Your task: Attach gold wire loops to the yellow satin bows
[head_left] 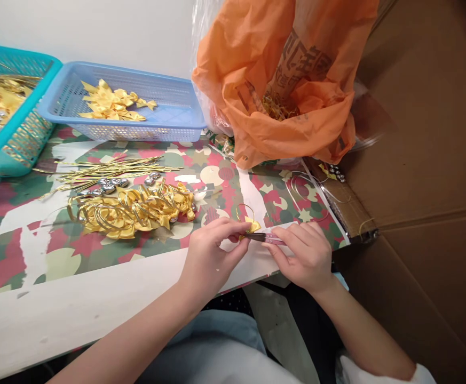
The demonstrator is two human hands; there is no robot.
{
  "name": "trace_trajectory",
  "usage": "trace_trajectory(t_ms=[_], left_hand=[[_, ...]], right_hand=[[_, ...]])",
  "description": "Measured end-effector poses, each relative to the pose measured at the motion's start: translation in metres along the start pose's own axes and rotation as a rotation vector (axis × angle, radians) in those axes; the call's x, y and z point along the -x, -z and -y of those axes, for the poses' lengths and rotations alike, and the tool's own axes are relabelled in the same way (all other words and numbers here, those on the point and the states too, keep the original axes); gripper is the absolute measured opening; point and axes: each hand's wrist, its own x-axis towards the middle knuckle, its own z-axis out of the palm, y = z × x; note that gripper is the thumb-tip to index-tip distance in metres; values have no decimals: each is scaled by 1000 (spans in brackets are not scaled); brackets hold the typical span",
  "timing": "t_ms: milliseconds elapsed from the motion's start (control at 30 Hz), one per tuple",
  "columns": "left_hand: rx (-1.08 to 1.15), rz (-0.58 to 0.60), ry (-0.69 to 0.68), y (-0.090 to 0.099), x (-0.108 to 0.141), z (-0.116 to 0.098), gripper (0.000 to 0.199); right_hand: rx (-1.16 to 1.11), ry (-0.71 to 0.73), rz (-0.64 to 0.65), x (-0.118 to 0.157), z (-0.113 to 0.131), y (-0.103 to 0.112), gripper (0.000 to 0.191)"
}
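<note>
My left hand (214, 248) pinches a yellow ribbon bow (252, 225) near the table's front edge. A thin gold wire loop (238, 212) stands up behind the bow. In my right hand (302, 253) is a slim pink-handled tool (270, 238) with dark jaws, which looks like small snips. Its tip meets the bow at my left fingertips, where the exact contact is hidden. Left of my hands lies a row of finished-looking yellow bows with gold wire loops (131, 210). Silver bells (112, 184) and straight gold wires (112, 169) lie behind that row.
A blue basket (132, 130) holds loose yellow bows, and a teal basket (24, 141) with bows and wires stands left of it. An orange plastic bag (292, 136) with gold scraps gapes at the back. Cardboard (428, 133) walls the right side. Clear coiled strand (294, 192) lies nearby.
</note>
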Motion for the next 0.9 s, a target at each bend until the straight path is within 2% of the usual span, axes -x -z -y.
trace_trajectory(t_ms=[100,267,400,500,600,733,800,900], left_hand=[[23,-5,34,0,1,1,19],[77,18,84,-1,3,1,31],[134,32,105,-1,4,1,57],[157,35,86,-1,3,1,69],[147,57,55,-1,3,1,60],[179,98,23,-1,2,-1,30],[265,122,58,-1,1,-1,21],[433,183,187,0,-1,-3,10]], right_hand=[[-73,-86,-6,1,-1,1,12],[-410,-419,27,7,2,3,13],[-679,-614,111,11,9,2,19],[-822,-730,100,7,14,1,22],[-897,-808,13,-4,18,-2,21],[-990,-794,-4,-24,21,-11,20],[-1024,-772,-4,-33,21,-15,15],[-1051,-769,-35,-43,21,-16,13]])
